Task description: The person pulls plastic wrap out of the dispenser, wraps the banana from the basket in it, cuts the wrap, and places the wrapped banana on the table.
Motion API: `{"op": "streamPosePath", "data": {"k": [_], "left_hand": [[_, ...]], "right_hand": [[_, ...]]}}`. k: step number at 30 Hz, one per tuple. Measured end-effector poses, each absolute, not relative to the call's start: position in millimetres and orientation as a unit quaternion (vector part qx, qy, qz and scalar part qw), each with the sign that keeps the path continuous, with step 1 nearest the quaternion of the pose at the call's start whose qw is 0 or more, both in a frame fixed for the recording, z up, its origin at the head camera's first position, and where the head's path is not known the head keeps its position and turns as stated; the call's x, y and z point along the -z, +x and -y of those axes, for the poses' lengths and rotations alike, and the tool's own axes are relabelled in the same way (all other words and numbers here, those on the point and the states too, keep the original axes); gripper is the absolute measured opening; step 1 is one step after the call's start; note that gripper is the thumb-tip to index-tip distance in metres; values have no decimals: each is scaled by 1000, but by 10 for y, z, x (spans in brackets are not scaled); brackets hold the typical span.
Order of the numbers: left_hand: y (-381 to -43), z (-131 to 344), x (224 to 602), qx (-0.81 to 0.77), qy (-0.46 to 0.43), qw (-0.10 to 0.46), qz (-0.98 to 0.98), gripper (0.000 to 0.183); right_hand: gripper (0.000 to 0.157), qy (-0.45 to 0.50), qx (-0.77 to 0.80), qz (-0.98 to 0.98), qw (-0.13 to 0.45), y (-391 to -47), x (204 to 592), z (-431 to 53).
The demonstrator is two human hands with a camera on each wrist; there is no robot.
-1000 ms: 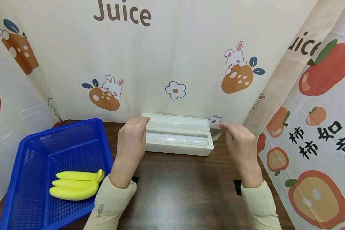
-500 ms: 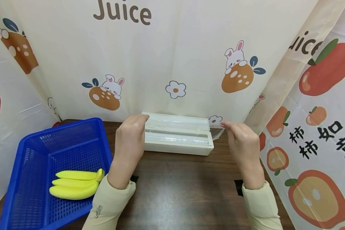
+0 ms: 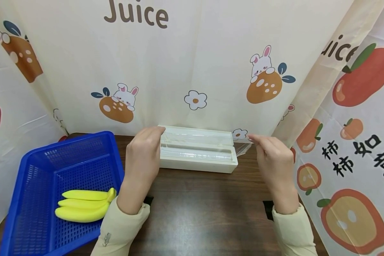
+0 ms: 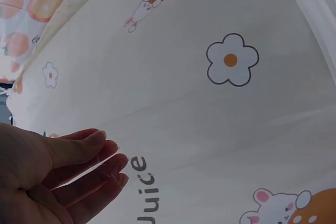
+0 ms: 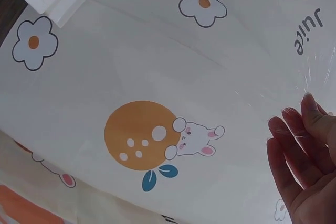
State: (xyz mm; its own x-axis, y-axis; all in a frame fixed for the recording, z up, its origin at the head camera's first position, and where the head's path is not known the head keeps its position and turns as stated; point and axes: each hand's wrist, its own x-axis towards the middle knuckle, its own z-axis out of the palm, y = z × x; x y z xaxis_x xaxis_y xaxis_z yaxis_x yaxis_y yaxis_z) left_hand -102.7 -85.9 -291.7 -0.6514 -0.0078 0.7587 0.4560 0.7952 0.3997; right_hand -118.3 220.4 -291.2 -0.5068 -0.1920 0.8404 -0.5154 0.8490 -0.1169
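Note:
Clear cling film [image 3: 244, 148] rises from a white dispenser box [image 3: 198, 166] standing at the back of the table. The box's lid is raised, and a roll of film [image 3: 196, 154] lies inside. Beside the box's left end, my left hand [image 3: 143, 156] pinches one corner of the film between thumb and fingertips. My right hand [image 3: 274, 165] pinches the other corner, off the right end. Fine creases fan out from the right fingertips [image 5: 308, 100] in the right wrist view. The sheet between the hands is nearly invisible.
A blue plastic basket [image 3: 80, 153] stands on the left of the dark wooden table [image 3: 208, 213]. Yellow bananas [image 3: 83, 205] lie in it. Printed curtains [image 3: 166, 71] close off the back and both sides, with the box close against the back one.
Both hands have drawn slightly apart, the left one leftward and the right one rightward, each still pinching the film. The box, basket and bananas have stayed in place.

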Motion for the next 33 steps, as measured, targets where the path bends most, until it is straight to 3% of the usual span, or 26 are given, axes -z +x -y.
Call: {"op": "streamPosePath", "data": {"k": [5, 11, 16, 21, 26, 31, 33], "left_hand": [[-921, 876, 2918, 290, -134, 396, 861, 20], [-718, 908, 2963, 280, -153, 409, 855, 24], [-528, 934, 3047, 262, -177, 426, 848, 25], [-336, 959, 3173, 246, -197, 429, 847, 28], [-173, 990, 3319, 244, -205, 429, 845, 23], [-50, 1014, 3484, 227, -217, 442, 840, 51], [-7, 1024, 3557, 220, -224, 446, 838, 53]], "right_hand": [[11, 211, -173, 846, 458, -1087, 2911, -2210], [23, 213, -176, 841, 465, -856, 2979, -2230], [19, 220, -185, 843, 454, -629, 3094, -2262], [45, 235, -178, 835, 465, -444, 3232, -2292], [47, 237, -191, 833, 461, -290, 3373, -2296], [48, 242, -205, 830, 458, -158, 3536, -2299], [49, 243, -207, 832, 454, -103, 3609, -2307]]}}
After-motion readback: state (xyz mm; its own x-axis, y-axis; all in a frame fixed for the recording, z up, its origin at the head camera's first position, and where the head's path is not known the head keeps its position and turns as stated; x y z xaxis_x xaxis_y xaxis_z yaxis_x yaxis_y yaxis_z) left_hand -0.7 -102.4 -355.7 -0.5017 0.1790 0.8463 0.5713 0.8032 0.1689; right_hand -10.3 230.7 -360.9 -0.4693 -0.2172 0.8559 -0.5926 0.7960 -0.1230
